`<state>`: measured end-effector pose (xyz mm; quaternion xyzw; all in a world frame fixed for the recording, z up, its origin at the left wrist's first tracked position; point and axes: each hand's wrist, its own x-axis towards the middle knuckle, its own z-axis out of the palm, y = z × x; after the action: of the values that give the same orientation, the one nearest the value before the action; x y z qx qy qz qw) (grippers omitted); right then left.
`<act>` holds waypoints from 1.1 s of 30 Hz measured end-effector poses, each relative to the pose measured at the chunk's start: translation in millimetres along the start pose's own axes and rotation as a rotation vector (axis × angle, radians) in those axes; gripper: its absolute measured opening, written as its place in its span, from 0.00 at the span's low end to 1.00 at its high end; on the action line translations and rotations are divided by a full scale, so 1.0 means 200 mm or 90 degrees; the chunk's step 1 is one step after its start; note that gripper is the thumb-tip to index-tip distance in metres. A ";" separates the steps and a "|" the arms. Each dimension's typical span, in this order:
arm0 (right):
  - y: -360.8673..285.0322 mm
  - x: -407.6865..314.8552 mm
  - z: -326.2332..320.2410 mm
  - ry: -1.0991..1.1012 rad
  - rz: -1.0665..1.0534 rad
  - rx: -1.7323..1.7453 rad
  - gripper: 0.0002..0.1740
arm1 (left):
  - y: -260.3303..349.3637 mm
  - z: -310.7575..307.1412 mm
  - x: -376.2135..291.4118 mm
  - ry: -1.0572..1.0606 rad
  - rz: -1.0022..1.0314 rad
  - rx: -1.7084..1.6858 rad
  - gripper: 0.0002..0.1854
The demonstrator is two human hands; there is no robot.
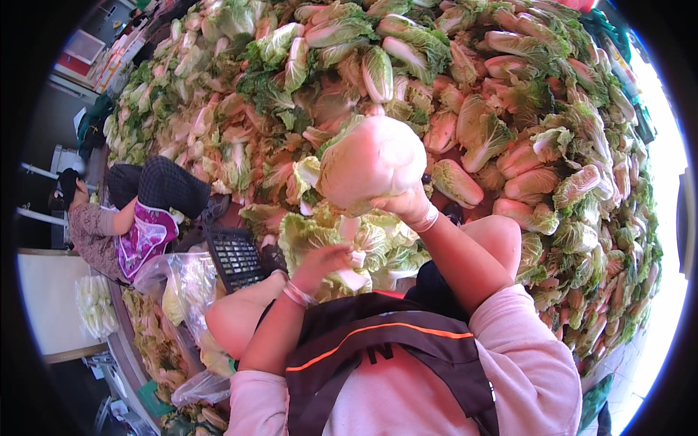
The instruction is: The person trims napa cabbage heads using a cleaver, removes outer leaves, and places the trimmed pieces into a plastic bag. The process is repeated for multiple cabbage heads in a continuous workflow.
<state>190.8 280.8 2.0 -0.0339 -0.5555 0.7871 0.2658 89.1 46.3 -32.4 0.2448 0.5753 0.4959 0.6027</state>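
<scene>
In my right hand (406, 206), which wears a thin glove, a large napa cabbage (376, 158) is held up in front of me, its pale base turned up towards the camera. Lower and to the left, my left hand (322, 265) is slightly blurred, its fingers pointing right over loose leaves, apart from the held cabbage. Whether those fingers grip a leaf is not plain. Pale green cabbage leaves (311, 234) lie in a heap between my knees, below the held cabbage. A trimmed-looking napa cabbage (457, 183) lies just right of my right hand.
A great pile of napa cabbages (523, 152) spreads ahead and to the right. At left, a black plastic crate (235, 256) stands near my knee, beside a clear plastic bag (191, 283) with cabbage in it. Another person (98, 223) sits at the far left.
</scene>
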 end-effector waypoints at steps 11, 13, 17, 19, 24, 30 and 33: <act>-0.02 -0.05 0.21 -0.174 -0.163 -0.584 0.57 | 0.10 -0.01 -0.13 0.146 0.214 -0.372 0.46; 0.02 -0.05 0.20 -0.030 0.170 -0.061 0.55 | 0.09 -0.06 -0.14 0.162 0.241 -0.406 0.48; 0.09 -0.07 0.25 -0.233 0.306 0.071 0.47 | 0.07 -0.10 -0.12 0.154 0.261 -0.333 0.50; 0.10 -0.08 0.27 -0.188 0.261 -0.028 0.45 | 0.07 -0.09 -0.10 0.146 0.247 -0.291 0.51; 0.09 -0.12 0.29 -0.139 0.168 -0.211 0.48 | 0.05 -0.07 -0.08 0.156 0.316 -0.393 0.52; 0.09 -0.13 0.36 -0.018 0.229 -0.298 0.46 | 0.02 -0.12 -0.08 0.233 0.267 -0.406 0.50; 0.06 -0.12 0.39 0.015 0.263 -0.195 0.38 | 0.03 -0.10 -0.05 0.290 0.269 -0.381 0.49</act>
<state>180.0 199.7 14.9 -0.1955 -0.6468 0.7307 0.0975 71.0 34.1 -27.1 0.0554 0.4618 0.7948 0.3899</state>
